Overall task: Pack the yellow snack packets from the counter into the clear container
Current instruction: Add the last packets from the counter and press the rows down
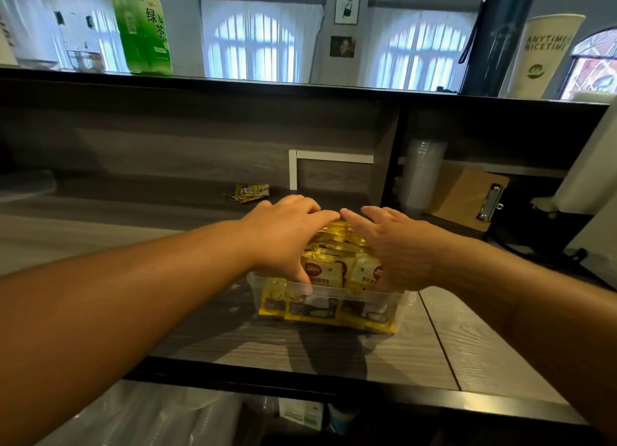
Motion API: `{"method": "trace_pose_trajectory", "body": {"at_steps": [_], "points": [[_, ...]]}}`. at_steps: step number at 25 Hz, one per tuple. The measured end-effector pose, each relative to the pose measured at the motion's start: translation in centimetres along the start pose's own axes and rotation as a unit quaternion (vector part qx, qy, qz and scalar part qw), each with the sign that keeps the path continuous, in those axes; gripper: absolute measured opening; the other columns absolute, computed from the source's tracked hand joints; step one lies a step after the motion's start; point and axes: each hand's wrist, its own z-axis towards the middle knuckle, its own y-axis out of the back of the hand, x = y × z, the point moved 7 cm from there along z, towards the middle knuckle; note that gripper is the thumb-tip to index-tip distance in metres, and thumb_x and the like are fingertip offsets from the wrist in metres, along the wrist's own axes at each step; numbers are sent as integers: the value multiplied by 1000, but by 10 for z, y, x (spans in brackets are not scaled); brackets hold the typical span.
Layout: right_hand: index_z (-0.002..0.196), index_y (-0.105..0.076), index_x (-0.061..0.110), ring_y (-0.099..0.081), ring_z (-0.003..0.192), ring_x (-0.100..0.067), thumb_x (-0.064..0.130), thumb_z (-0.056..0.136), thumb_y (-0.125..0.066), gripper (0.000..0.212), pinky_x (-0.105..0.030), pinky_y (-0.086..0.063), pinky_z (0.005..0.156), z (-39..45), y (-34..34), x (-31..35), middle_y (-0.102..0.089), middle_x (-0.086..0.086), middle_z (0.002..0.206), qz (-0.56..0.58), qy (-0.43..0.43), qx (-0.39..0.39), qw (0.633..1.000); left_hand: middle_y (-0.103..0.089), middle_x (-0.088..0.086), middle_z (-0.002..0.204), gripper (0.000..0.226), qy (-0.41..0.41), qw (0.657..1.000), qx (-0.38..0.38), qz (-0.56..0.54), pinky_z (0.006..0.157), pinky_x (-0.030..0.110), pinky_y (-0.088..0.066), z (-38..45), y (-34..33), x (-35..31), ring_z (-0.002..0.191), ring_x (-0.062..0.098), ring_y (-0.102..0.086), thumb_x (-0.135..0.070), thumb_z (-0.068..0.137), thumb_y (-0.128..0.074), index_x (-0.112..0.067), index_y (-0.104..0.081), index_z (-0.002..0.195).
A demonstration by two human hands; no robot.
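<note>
A clear container (397,303) stands on the wooden counter, heaped with several yellow snack packets (329,270) that rise above its rim. My left hand (283,235) lies over the left side of the heap, fingers spread and bent over the packets. My right hand (397,242) covers the right side the same way, and the fingertips of both hands nearly meet at the far top. Loose yellow packets (248,193) lie further back on the counter, beyond my left hand.
A raised ledge at the back carries a green tea bottle (142,28), a dark flask (494,38) and a paper cup (544,55). To the right stand stacked clear cups (422,178) and a clipboard (467,195). The counter's front edge (300,384) runs below the container.
</note>
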Motion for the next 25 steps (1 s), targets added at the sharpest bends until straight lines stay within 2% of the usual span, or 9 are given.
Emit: {"method": "trace_pose_trajectory", "body": {"at_steps": [3, 5, 10, 13, 16, 20, 21, 23, 25], "points": [[150, 21, 30, 0, 146, -42, 45, 69, -83, 133, -59, -19, 114, 9, -13, 9, 3, -11, 162, 1, 1, 82, 997, 1, 2, 169, 142, 7, 994, 112, 10, 120, 63, -12, 6, -18, 3, 154, 31, 4, -71, 57, -83, -36, 11, 157], [150, 23, 28, 0, 145, -43, 45, 70, -82, 133, -56, -17, 115, 8, -20, 12, 4, -12, 162, 10, 3, 96, 995, 4, 5, 169, 146, -1, 991, 135, 7, 121, 63, -8, 7, -25, -2, 154, 33, 5, -71, 56, -82, -34, 15, 157], [152, 10, 28, -34, 133, -31, 47, 75, -77, 118, -47, -42, 104, 2, -22, 18, -27, -8, 149, 11, 7, 21, 1000, -34, 6, 151, 139, -43, 997, 61, -4, 110, 47, -38, 7, -24, -9, 135, 27, -37, -76, 56, -80, -31, 3, 159], [151, -4, 29, -42, 124, -26, 48, 76, -75, 106, -44, -48, 97, -2, -19, 20, -36, -6, 140, 2, 11, -23, 1000, -42, 0, 138, 125, -48, 998, 18, -45, 98, 41, -49, 7, -22, -9, 122, 20, -46, -68, 61, -83, -35, -7, 155], [152, -4, 30, -40, 128, -27, 46, 77, -76, 105, -47, -45, 101, -1, -18, 19, -34, -6, 143, 9, 12, -8, 1000, -43, -2, 140, 123, -30, 998, 12, -51, 100, 44, -48, 7, -22, -5, 125, 20, -46, -64, 60, -85, -39, -10, 154], [153, -6, 34, -26, 141, -25, 49, 68, -81, 115, -50, -32, 111, -7, -3, 7, -19, 2, 158, 130, 2, 39, 991, -27, -6, 160, 125, -28, 988, 16, -150, 116, 40, -31, -6, -6, -3, 144, 17, -27, -54, 64, -88, -41, -6, 158], [151, -17, 35, -30, 140, -21, 48, 68, -79, 105, -45, -35, 110, -14, 9, 4, -25, 4, 156, 169, -1, 1, 986, -32, -9, 156, 112, -28, 979, -27, -198, 111, 34, -34, -14, 6, -3, 141, 12, -32, -53, 68, -85, -42, -17, 156], [131, -47, 41, -51, 121, -6, 45, 76, -72, 61, -27, -48, 93, -34, 33, 2, -52, 15, 133, 240, 24, -97, 966, -55, -16, 127, 65, -43, 957, -125, -258, 91, 23, -45, -37, 27, -7, 115, 0, -51, -52, 79, -76, -40, -49, 137], [102, -61, 42, -61, 92, 6, 40, 85, -64, 18, -17, -50, 71, -50, 37, 10, -65, 21, 97, 291, 63, -85, 951, -63, -18, 98, 29, -67, 960, -107, -251, 74, 20, -49, -56, 27, -19, 89, -3, -59, -52, 87, -67, -37, -66, 112]]}}
